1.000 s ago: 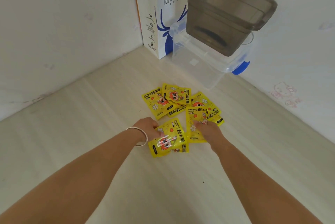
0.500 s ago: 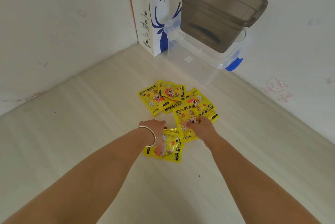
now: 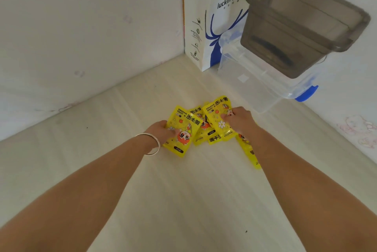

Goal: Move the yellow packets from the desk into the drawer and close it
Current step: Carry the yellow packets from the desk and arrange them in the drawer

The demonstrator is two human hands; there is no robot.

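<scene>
At frame centre, the left hand (image 3: pixel 163 132) grips one yellow packet (image 3: pixel 182 131); the right hand (image 3: pixel 239 121) grips another packet (image 3: pixel 217 118), above more packets (image 3: pixel 204 129) on the surface (image 3: pixel 183 200).

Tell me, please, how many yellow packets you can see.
5 packets: one in the left hand, one in the right hand, two overlapped between them, one under the right forearm. More may be hidden.
</scene>
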